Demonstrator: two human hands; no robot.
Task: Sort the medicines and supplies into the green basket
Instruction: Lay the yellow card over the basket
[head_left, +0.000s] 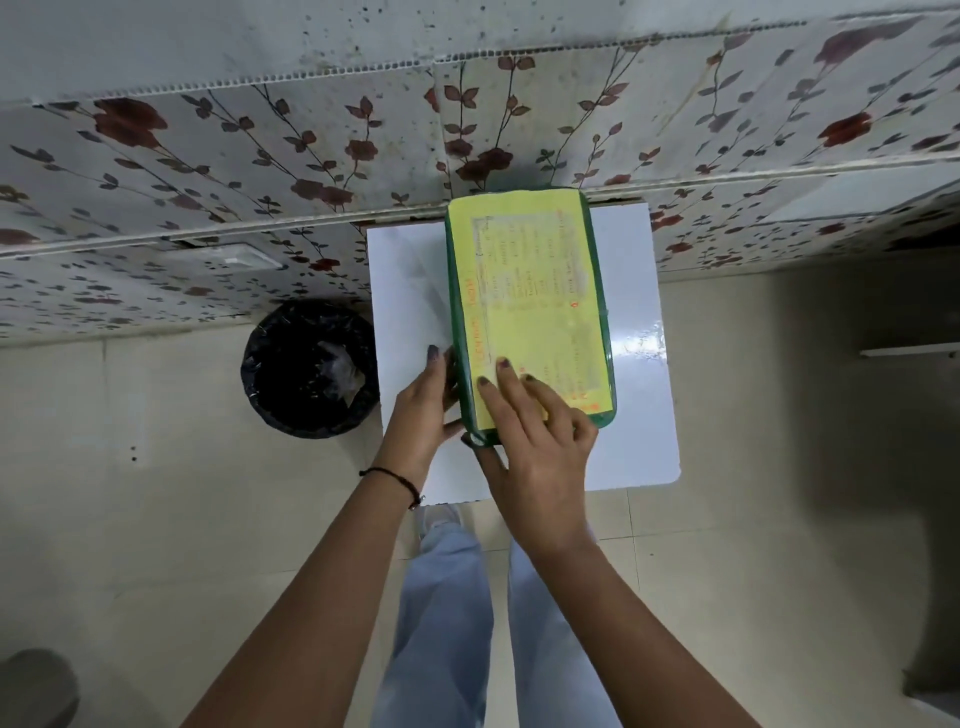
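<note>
The green basket (602, 312) stands on a small white table (644, 395), its top covered by a yellow sheet (524, 291) with printed and orange writing. My left hand (423, 410) grips the basket's near left side, fingers wrapped on the rim. Over the basket's near corner lies my right hand (535, 431), its fingers spread flat on the yellow sheet and its thumb under the near rim. What is inside the basket is hidden. No medicines or supplies show.
A black lined waste bin (306, 369) stands on the floor left of the table. A wall with a flower pattern (260, 171) runs behind. My legs in light trousers (447, 623) are below the table's near edge.
</note>
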